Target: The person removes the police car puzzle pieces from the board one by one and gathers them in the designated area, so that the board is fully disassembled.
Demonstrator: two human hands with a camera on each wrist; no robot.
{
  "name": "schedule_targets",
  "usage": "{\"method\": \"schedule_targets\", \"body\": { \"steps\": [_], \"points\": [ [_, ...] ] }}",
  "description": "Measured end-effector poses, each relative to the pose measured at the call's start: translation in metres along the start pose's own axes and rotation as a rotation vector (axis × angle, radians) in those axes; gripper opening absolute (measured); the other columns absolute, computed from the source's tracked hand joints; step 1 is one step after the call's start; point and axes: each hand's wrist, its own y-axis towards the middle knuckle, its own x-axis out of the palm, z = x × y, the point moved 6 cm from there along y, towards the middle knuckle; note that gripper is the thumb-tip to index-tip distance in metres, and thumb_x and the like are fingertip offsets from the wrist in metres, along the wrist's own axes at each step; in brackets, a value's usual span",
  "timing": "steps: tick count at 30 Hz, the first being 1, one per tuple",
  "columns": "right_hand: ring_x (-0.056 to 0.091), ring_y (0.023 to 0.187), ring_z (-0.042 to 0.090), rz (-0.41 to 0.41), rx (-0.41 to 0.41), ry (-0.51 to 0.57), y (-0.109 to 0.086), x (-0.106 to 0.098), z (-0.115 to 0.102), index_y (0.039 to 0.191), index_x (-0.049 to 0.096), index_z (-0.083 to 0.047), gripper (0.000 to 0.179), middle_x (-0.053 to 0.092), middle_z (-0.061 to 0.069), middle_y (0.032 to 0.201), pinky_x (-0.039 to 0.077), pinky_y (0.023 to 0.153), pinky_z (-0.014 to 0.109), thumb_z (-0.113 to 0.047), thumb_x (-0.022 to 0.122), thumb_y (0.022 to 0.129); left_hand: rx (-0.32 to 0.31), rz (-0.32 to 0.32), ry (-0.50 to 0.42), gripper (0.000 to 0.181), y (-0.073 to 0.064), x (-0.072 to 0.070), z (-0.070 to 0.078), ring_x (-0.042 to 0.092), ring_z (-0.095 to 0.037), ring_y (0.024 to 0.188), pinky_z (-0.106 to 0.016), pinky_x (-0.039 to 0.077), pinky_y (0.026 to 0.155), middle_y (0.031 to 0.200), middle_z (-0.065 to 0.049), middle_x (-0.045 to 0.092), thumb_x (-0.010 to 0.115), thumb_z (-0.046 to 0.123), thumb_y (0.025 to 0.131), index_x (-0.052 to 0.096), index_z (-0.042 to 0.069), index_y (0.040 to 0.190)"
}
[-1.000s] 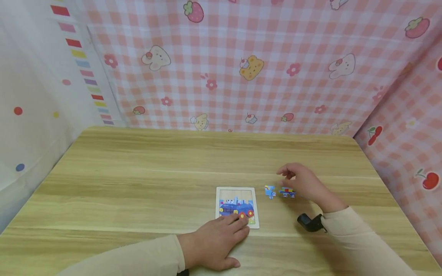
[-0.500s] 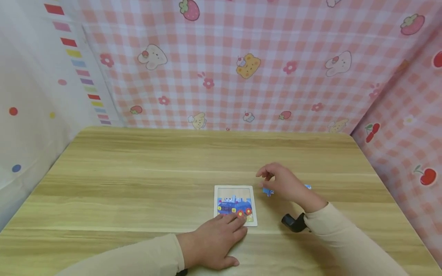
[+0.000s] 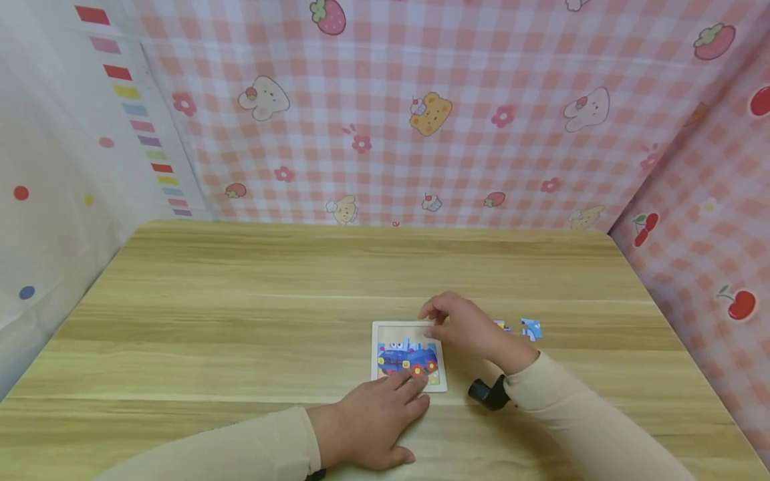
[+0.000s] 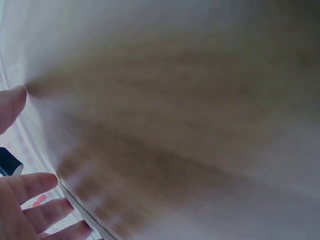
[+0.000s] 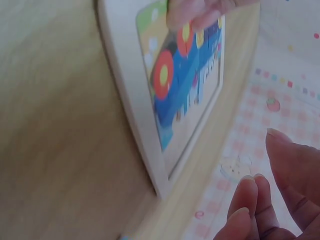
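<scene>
A jigsaw puzzle board (image 3: pixel 443 374) with a pale frame lies on the table, showing a blue vehicle with red wheels; bare wood fills its upper part. My left hand (image 3: pixel 379 417) rests flat with its fingertips over the board's lower edge. Over the board's upper right corner is my right hand (image 3: pixel 466 327), fingers loosely bent. The right wrist view shows a gap between its thumb (image 5: pixel 292 160) and fingers, with nothing held. Beyond that hand lie a blue puzzle piece (image 3: pixel 531 329) and another piece (image 3: pixel 500 325), partly covered by the hand.
The wooden table (image 3: pixel 240 321) spreads around the board. A pink checked curtain (image 3: pixel 361 100) hangs at the back, and a white dotted one (image 3: pixel 54 234) on the left. A black wrist mount (image 3: pixel 490 393) sits under my right wrist.
My right hand has moved left and slightly lower, from over the loose pieces to the board's upper right corner. The right-hand pieces came into view behind it. My left hand stays in place.
</scene>
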Motion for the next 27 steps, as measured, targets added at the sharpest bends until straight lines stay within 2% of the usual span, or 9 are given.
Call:
{"method": "schedule_targets", "body": {
  "steps": [10,14,19,24,27],
  "points": [
    [0.053,0.083,0.015,-0.099,0.052,0.03,0.008,0.023,-0.009,0.104,0.068,-0.004,0.019,0.06,0.005,0.091,0.046,0.073,0.029,-0.003,0.07,0.085,-0.002,0.012,0.0,0.071,-0.003,-0.001,0.002,0.045,-0.025,0.13,-0.032,0.04,0.105,0.144,-0.009,0.045,0.057,0.062,0.085,0.05,0.013,0.135],
    [0.054,0.082,0.015,-0.116,0.045,0.032,0.013,0.031,-0.013,0.104,0.069,-0.004,0.021,0.061,0.004,0.091,0.047,0.075,0.03,-0.002,0.071,0.083,-0.012,0.001,-0.007,0.073,-0.003,0.0,0.002,0.044,-0.025,0.131,-0.032,0.04,0.105,0.145,-0.009,0.044,0.056,0.063,0.085,0.049,0.012,0.137],
    [0.056,0.082,0.014,-0.118,-0.016,0.011,0.015,0.039,-0.021,0.1,0.069,-0.003,0.018,0.062,0.004,0.092,0.049,0.077,0.03,-0.002,0.072,0.082,-0.003,-0.002,-0.023,0.075,-0.004,0.002,0.001,0.042,-0.026,0.134,-0.032,0.038,0.107,0.147,-0.009,0.043,0.055,0.062,0.086,0.047,0.01,0.139],
    [0.056,0.08,0.013,-0.147,-0.014,-0.006,0.018,0.046,-0.022,0.1,0.069,-0.002,0.018,0.062,0.005,0.093,0.048,0.076,0.029,-0.001,0.071,0.082,0.011,0.021,-0.019,0.074,-0.005,0.002,0.001,0.043,-0.025,0.133,-0.031,0.035,0.108,0.145,-0.009,0.045,0.055,0.062,0.086,0.048,0.01,0.138],
    [0.055,0.081,0.013,-0.18,0.016,-0.014,0.019,0.051,-0.02,0.102,0.069,-0.003,0.019,0.061,0.005,0.094,0.048,0.076,0.03,-0.002,0.072,0.083,0.009,0.014,-0.018,0.074,-0.005,0.003,0.0,0.042,-0.025,0.133,-0.031,0.034,0.109,0.145,-0.008,0.045,0.055,0.063,0.086,0.048,0.01,0.138]
  ]
}}
